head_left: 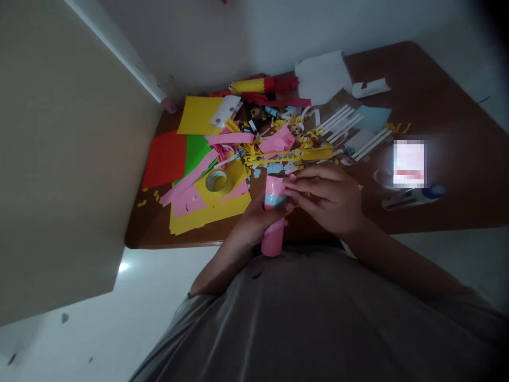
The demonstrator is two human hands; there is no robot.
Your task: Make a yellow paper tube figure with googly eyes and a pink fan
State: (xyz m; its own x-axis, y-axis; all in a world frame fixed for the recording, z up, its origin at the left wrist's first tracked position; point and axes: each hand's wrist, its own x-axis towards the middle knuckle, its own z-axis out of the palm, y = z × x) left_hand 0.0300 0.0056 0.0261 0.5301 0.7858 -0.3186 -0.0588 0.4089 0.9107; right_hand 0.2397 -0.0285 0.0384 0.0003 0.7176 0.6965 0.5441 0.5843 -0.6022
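A pink paper tube (272,240) with a light blue band stands nearly upright at the table's front edge, close to my body. My left hand (257,218) is wrapped round its middle, the thumb lying across the front. At the upper rim, the fingers of my right hand (332,193) pinch together against the right side of the tube. Whether they hold a small piece there is too small to tell. Just beyond the tube lie light blue paper scraps (275,167) and a yellow paper strip (292,155).
On the brown table (457,132), a tape roll (217,181) rests on yellow and pink sheets at the left. Red paper (165,159) lies farther left. Behind are a yellow-and-red paper roll (250,86) and white paper (324,77). A glue bottle (409,198) and a bright blurred screen (409,163) are right.
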